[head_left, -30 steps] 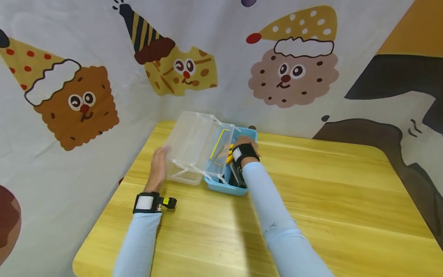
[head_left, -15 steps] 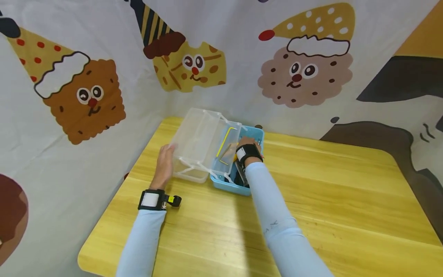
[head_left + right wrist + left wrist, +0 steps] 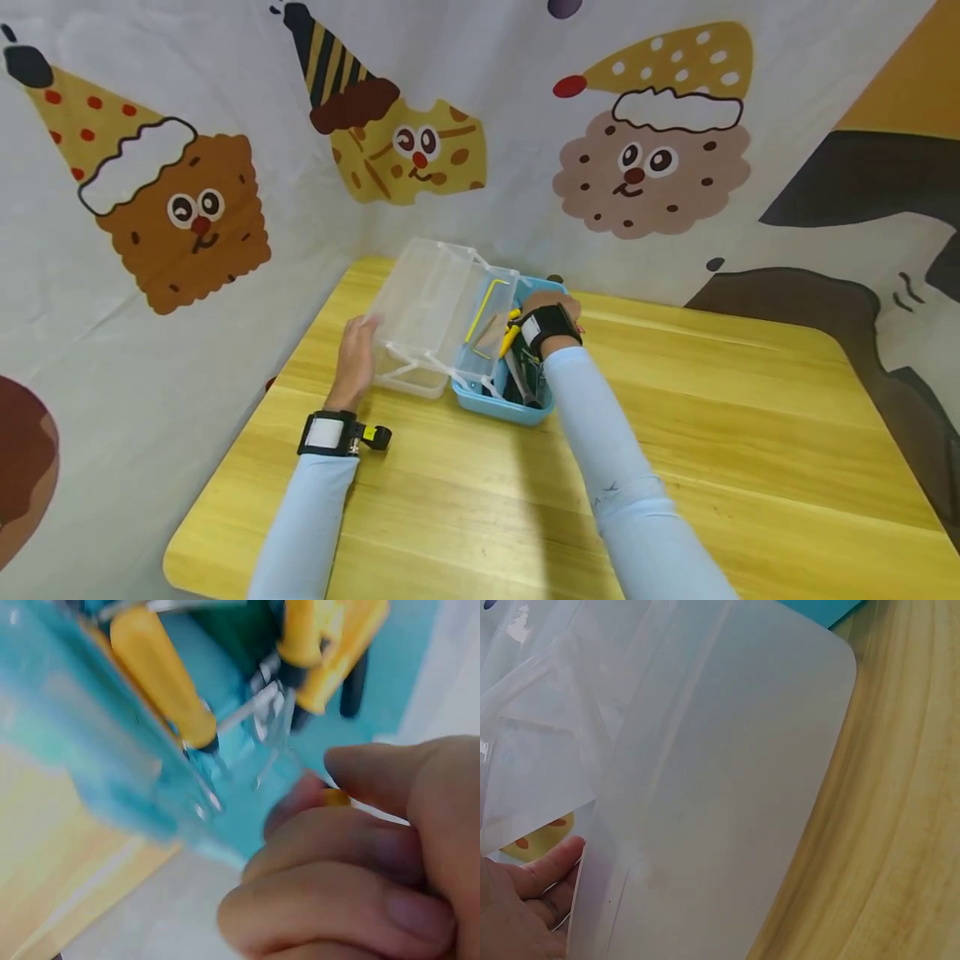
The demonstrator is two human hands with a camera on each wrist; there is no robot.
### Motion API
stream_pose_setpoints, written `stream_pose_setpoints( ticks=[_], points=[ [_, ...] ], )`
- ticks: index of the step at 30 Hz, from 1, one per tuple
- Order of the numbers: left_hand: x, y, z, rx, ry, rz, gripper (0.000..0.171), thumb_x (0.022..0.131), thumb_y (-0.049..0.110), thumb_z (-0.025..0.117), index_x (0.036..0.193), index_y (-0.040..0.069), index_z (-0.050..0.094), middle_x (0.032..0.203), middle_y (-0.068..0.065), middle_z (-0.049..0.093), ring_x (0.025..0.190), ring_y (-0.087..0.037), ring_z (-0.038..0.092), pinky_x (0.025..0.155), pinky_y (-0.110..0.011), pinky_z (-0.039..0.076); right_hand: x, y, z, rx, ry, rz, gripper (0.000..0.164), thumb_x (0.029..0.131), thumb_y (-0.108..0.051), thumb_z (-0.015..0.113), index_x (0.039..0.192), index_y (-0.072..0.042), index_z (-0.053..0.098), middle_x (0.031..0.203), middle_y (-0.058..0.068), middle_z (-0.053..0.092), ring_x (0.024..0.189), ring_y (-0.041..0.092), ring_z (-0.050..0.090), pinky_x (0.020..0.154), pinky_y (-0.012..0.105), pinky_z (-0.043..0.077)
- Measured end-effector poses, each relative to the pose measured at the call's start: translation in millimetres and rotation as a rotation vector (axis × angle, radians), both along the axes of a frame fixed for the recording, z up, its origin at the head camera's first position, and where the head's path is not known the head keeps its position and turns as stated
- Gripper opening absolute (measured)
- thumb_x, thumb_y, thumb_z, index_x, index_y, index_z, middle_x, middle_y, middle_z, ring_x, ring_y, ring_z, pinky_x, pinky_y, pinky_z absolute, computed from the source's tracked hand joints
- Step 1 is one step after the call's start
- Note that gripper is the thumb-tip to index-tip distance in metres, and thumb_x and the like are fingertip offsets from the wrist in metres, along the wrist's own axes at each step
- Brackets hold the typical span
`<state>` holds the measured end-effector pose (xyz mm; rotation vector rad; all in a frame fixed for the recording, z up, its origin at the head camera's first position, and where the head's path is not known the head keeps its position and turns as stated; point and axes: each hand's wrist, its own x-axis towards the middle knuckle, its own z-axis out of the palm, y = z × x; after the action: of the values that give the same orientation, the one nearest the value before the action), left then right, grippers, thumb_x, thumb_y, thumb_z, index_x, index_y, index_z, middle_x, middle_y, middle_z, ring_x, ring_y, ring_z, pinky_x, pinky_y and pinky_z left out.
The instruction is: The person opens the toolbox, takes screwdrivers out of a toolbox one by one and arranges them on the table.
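Observation:
A light-blue toolbox [image 3: 501, 408] stands at the back of the table, its clear plastic lid [image 3: 423, 292] swung over to the left. My left hand [image 3: 356, 358] touches the left edge of this lid, fingers fairly straight in the left wrist view. Over the back right of the box, my right hand [image 3: 551, 304] has its fingers curled. Between its thumb and index finger the right wrist view shows a small yellow piece [image 3: 336, 797], pinched, the remainder hidden by the fingers. Nearby in the box lie a yellow-handled screwdriver [image 3: 161, 675] and other yellow-handled tools [image 3: 330, 652].
A clear tray in the lid carries a yellow hex key [image 3: 485, 310]. Below it, a grey metal tool [image 3: 522, 379] lies in the box's front part. The wooden table [image 3: 750, 400] runs off to the right; a printed cloth [image 3: 517, 217] hangs right behind the box.
My right hand has shifted rightward over the box, and yellow handles and the grey tool show more. The left hand stays at the lid. The head view has swung slightly.

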<state>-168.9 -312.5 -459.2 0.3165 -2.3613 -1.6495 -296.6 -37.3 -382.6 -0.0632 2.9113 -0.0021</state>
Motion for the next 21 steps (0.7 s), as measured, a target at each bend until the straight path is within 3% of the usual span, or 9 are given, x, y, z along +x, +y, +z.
stream_pose_setpoints(
  ticks=[4,6,7,12,16,21],
  points=[
    [0.0,1,-4.8,0.022,0.014,0.007,0.059,0.113,0.045,0.033,0.151,0.001,0.048,0.156,-0.022,0.044,0.149,-0.039,0.038,0.128,-0.056,0.025,-9.6,21,11.2,-0.057,0.080,0.030,0.044,0.112,-0.013,0.038,0.077,0.000,0.062,0.063,0.004,0.038,0.058,0.017,0.033,0.058,0.034,0.034],
    [0.0,1,-6.7,0.027,0.020,0.009,0.059,0.113,0.044,0.033,0.151,0.001,0.048,0.156,-0.022,0.044,0.150,-0.040,0.038,0.128,-0.057,0.025,-19.8,35,15.4,-0.121,0.121,0.018,0.048,0.114,-0.016,0.037,0.075,0.002,0.060,0.062,0.006,0.039,0.056,0.018,0.034,0.055,0.036,0.037],
    [-0.1,1,-7.6,0.031,0.022,0.009,0.059,0.113,0.044,0.033,0.151,0.001,0.048,0.156,-0.022,0.044,0.150,-0.040,0.038,0.128,-0.057,0.025,-25.0,44,17.3,-0.140,0.136,0.013,0.050,0.114,-0.020,0.037,0.077,0.003,0.062,0.063,0.010,0.046,0.057,0.021,0.042,0.056,0.040,0.043],
    [0.4,1,-10.7,0.036,0.005,0.001,0.062,0.113,0.048,0.032,0.152,0.002,0.047,0.157,-0.022,0.043,0.150,-0.039,0.037,0.128,-0.058,0.025,-45.3,97,26.3,-0.273,0.166,-0.045,0.059,0.116,-0.036,0.029,0.089,0.003,0.064,0.096,0.029,0.067,0.087,0.044,0.065,0.078,0.061,0.057],
    [1.3,2,-10.1,0.037,-0.011,-0.010,0.063,0.112,0.050,0.031,0.153,0.004,0.045,0.159,-0.021,0.041,0.152,-0.039,0.036,0.128,-0.059,0.023,-51.2,145,31.0,-0.284,0.141,-0.147,0.069,0.115,-0.042,0.020,0.091,0.005,0.064,0.106,0.032,0.067,0.101,0.051,0.065,0.085,0.063,0.054],
    [4.8,-1,-8.3,0.006,-0.014,-0.009,0.063,0.113,0.050,0.028,0.154,0.004,0.044,0.159,-0.021,0.040,0.152,-0.040,0.035,0.128,-0.060,0.022,-50.1,221,17.9,-0.289,0.093,-0.285,0.082,0.113,-0.047,0.011,0.129,0.016,0.061,0.133,0.046,0.056,0.119,0.061,0.057,0.096,0.069,0.051]
  ],
)
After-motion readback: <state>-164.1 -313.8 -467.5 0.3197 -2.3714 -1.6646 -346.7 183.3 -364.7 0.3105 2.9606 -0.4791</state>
